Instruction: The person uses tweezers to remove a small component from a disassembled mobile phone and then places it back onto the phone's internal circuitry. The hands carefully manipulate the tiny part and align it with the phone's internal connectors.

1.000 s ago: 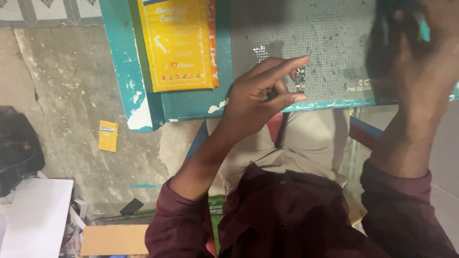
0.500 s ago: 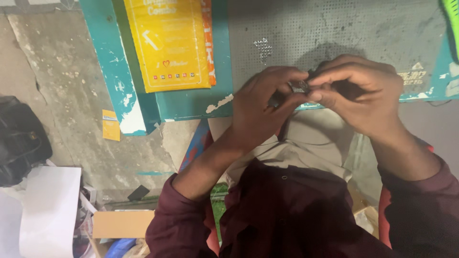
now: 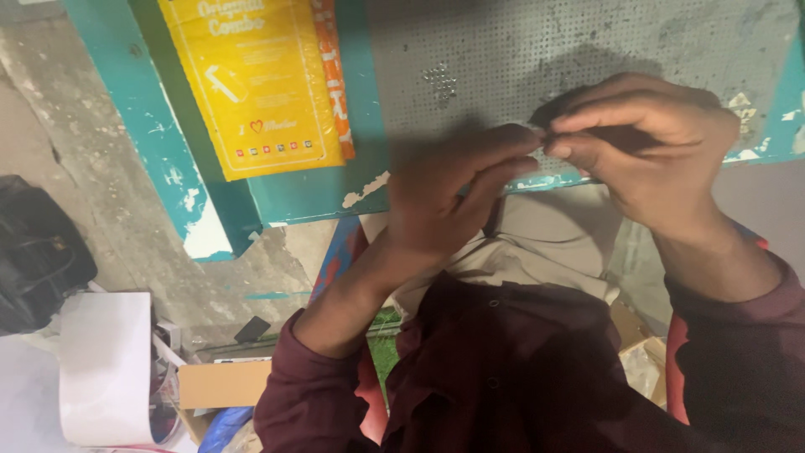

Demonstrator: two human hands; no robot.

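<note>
The right hand and left hand are pinching together one tiny, unclear piece, just above the grey perforated mat

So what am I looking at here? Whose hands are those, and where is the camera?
The camera sits on a person's head and looks down, so you see what they see: their own two bare hands, dark red sleeves, and lap below. There is no machine here.

The left hand and the right hand meet in the middle, fingertips pinched together. Something very small seems to be held between them, but it is too tiny to tell what.

Under the hands lies a grey board full of little holes, on a teal table with chipped paint. On that table also lies a yellow packet.

Down on the floor to the left are a black bag, white paper and a brown cardboard box.
</note>
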